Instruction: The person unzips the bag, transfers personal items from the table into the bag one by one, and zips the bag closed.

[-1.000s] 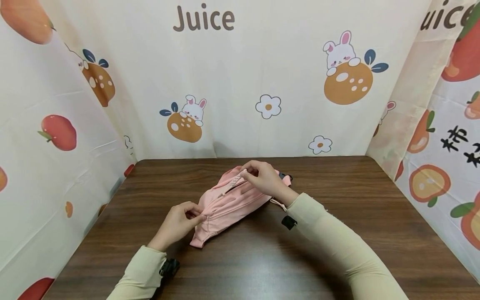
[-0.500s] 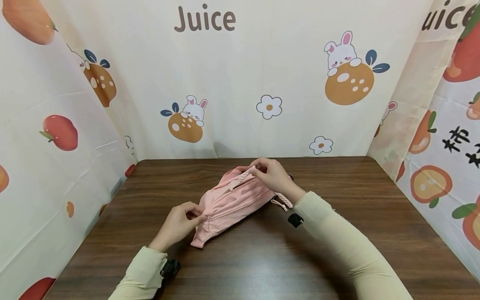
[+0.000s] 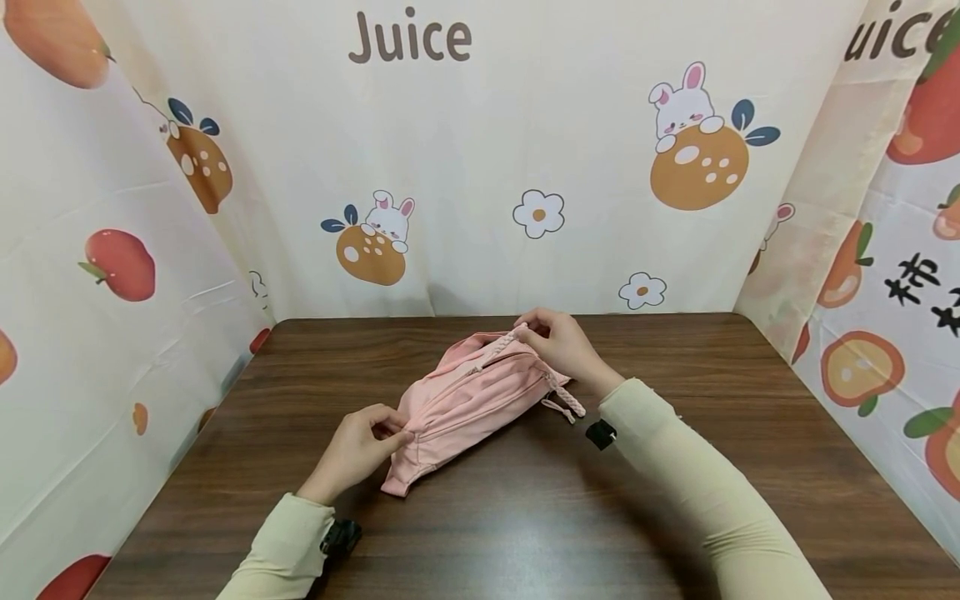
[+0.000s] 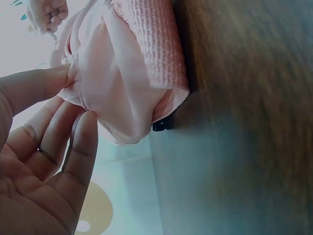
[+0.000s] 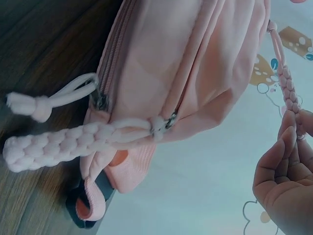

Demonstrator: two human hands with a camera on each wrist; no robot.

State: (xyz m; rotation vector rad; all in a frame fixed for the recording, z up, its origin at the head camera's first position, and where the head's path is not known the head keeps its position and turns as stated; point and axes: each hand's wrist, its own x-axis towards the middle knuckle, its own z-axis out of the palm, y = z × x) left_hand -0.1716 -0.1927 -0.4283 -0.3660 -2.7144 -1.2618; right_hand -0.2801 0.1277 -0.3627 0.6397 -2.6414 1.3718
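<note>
A pink waist bag lies slantwise on the table, its near end toward the left. My left hand pinches the fabric at that end; in the left wrist view its thumb and fingers press a fold of the cloth. With fingertips, my right hand pinches a braided zipper pull above the bag's top. The pull stretches up and right from the zipper, and a narrow opening shows to the right of its attachment. A second braided pull and a short cord loop hang at the far end.
The brown wooden table extends around the bag. Behind it hangs a printed curtain, with more curtain at both sides. A pink strap and dark buckle show at the bag's far end.
My right hand has moved right and slightly away, bringing the braided pull and its zipper attachment along. The opening beside it looks shorter. My left hand has stayed at the near end.
</note>
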